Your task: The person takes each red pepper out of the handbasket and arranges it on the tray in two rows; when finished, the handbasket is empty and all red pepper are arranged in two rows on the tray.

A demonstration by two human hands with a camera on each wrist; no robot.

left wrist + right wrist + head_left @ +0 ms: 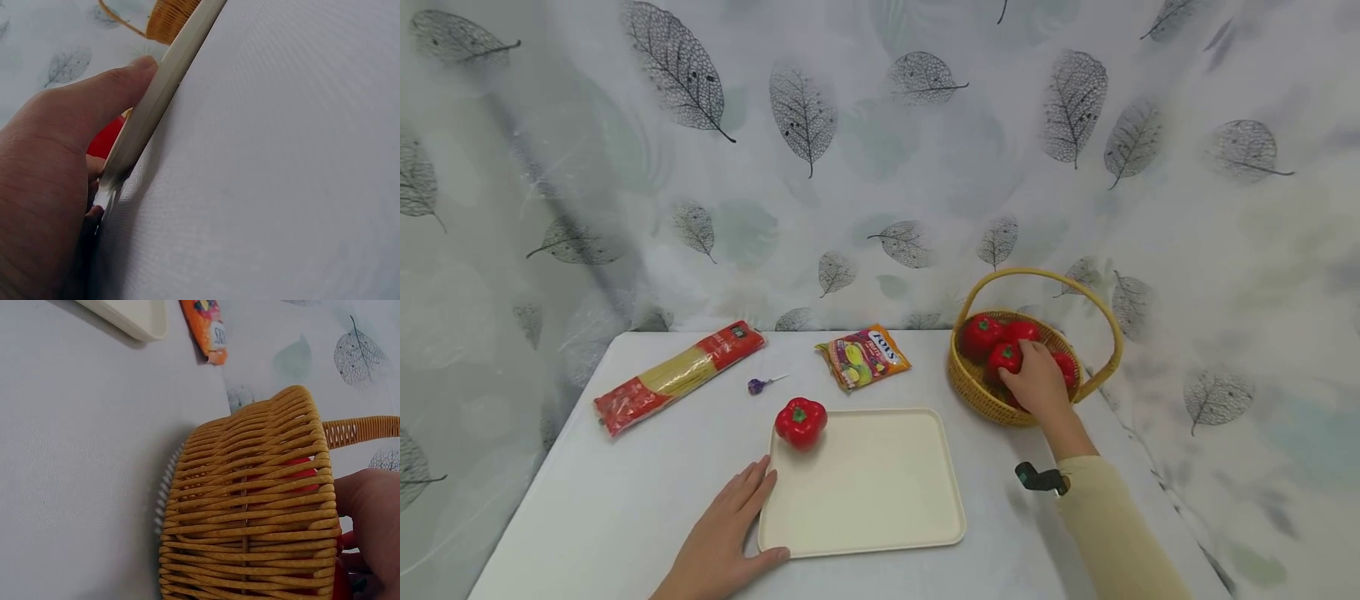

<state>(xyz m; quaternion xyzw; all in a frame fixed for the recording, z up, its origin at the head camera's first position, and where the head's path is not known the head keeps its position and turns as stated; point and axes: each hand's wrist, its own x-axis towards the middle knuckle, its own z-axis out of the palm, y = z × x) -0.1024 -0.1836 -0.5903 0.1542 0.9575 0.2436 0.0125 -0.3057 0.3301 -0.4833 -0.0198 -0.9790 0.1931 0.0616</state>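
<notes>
My right hand (1037, 379) reaches into the wicker basket (992, 407) and grips a red bell pepper (1004, 358), thumb on its near side and fingers over the top. Several other red bell peppers lie around it in the basket. In the right wrist view the basket wall (250, 519) hides most of the grip. With straight fingers, my left hand (722, 525) rests along the left edge of the cream tray (872, 492), its thumb at the near left corner. One red bell pepper (801, 423) sits on the tray's far left corner.
A red and yellow noodle packet (681, 375) lies at the back left, with a wrapped lollipop (758, 386) beside it. Behind the tray is an orange Fox's candy bag (865, 358). The basket's tall handle (1037, 272) arches up behind my right hand. Leaf-printed curtains surround the white table.
</notes>
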